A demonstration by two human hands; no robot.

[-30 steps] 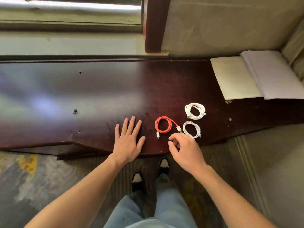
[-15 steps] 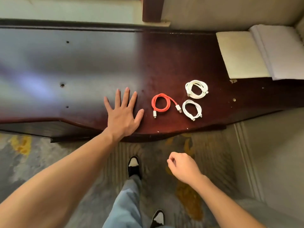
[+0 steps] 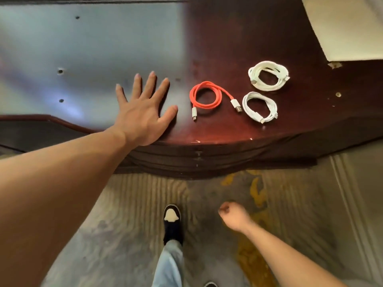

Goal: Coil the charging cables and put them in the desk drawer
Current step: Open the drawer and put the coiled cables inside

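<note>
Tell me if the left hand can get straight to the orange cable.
Probably yes. The left hand lies flat on the desk, with only bare wood between it and the orange cable just beside its thumb.

Looks like a hotel room or home bedroom, hard to say which: dark polished wooden desk [image 3: 228, 38] with curved front edge, patterned carpet [image 3: 124, 204], pale skirting board [image 3: 352, 204], paper pad [image 3: 348, 27] on desk.
</note>
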